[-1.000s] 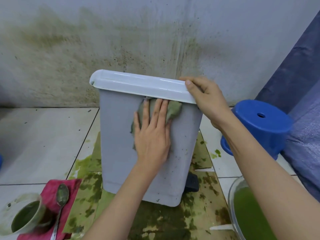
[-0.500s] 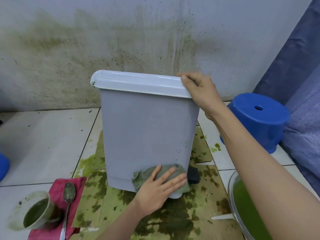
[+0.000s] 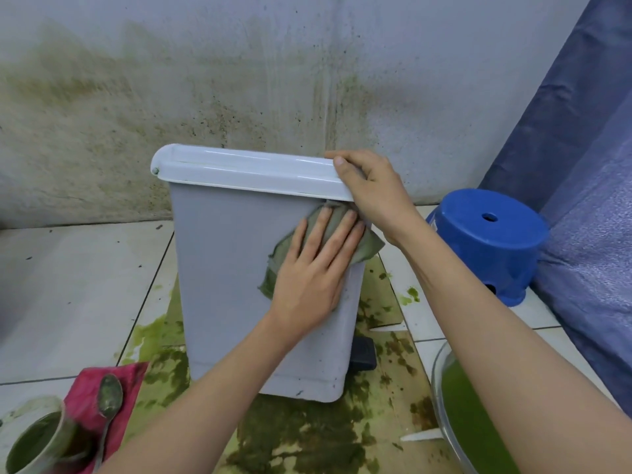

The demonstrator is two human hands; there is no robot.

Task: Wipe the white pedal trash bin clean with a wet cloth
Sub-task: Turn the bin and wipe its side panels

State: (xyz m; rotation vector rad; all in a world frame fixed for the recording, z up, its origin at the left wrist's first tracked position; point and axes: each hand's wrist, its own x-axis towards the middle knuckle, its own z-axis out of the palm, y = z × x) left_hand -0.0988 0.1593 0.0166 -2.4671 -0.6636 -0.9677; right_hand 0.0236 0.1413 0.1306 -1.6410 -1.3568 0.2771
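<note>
Head view: left hand [image 3: 309,282] presses flat the limp wet cloth [image 3: 273,268] on the light, tippy trash bin [image 3: 225,268]; right hand [image 3: 372,189] grips the lid's three-o'clock end.

left hand [image 3: 313,275]: fingers straight, palm pressed flat | right hand [image 3: 371,191]: fingers curled, gripping, forearm extended

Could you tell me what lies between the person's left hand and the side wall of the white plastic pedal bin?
In the head view, a damp grey-green cloth lies flat between the left hand and the bin's wall.
</note>
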